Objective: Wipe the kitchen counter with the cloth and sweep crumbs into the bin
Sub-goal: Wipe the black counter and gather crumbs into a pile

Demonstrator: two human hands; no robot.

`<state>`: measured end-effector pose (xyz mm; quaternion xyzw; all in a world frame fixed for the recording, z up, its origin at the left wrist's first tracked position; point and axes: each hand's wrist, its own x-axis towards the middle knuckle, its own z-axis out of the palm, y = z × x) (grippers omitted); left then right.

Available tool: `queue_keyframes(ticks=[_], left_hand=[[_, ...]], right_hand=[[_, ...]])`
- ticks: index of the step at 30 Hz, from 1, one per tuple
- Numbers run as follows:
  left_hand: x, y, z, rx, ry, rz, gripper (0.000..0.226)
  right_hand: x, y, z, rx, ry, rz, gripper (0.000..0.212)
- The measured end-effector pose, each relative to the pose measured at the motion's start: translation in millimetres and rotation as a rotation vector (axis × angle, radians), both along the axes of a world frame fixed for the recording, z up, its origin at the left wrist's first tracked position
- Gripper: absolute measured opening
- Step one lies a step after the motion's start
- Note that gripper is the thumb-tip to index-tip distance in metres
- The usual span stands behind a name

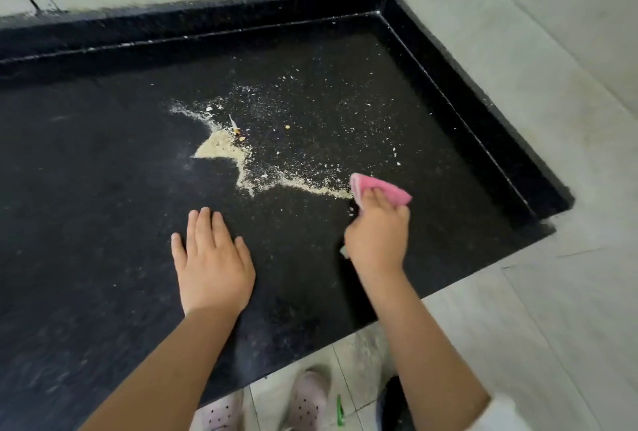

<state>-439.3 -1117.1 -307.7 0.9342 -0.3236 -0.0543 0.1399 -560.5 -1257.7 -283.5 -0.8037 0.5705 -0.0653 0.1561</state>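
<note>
A black speckled kitchen counter [103, 189] fills most of the view. Pale crumbs [221, 149] lie heaped near its middle, with a thin trail running right and finer bits scattered toward the back right corner. My right hand [378, 233] presses a pink cloth [379, 189] flat on the counter at the right end of that crumb trail. My left hand [212, 258] rests palm down on the counter, fingers apart, holding nothing, just in front of the crumbs. A dark object [393, 403] on the floor by my right forearm may be the bin; most of it is hidden.
A raised black rim [466, 85] borders the counter at the back and right, against pale tiled walls [535, 33]. The counter's front edge runs diagonally at lower right. Below it are the tiled floor, my feet in pink clogs [307, 399] and a small green item [340, 410].
</note>
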Motion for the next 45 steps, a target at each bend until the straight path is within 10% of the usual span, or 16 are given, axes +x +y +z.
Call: queue_keyframes(ticks=[5, 15, 24, 28, 34, 45], left_hand=[[-0.7, -0.8, 3.0, 0.002, 0.003, 0.028, 0.060], [-1.6, -2.6, 4.1, 0.034, 0.029, 0.015, 0.066], [-1.9, -3.2, 7.7, 0.042, 0.034, 0.017, 0.065], [-1.5, -2.8, 6.5, 0.044, 0.027, 0.012, 0.063], [8.2, -2.6, 17.2, 0.138, 0.008, -0.101, 0.058], [82.0, -42.2, 45.5, -0.025, -0.039, -0.323, 0.041]], right_hand=[[24.9, 1.3, 28.3, -0.028, -0.295, 0.098, 0.044], [-47.3, -103.0, 15.5, -0.016, -0.108, -0.380, 0.045], [26.4, -25.7, 23.9, -0.027, -0.320, 0.221, 0.040], [-9.2, -85.1, 34.6, -0.291, -0.306, 0.104, 0.041], [-27.7, -147.4, 24.3, -0.032, -0.026, -0.271, 0.048], [24.6, -78.4, 28.4, -0.080, -0.296, 0.210, 0.043]])
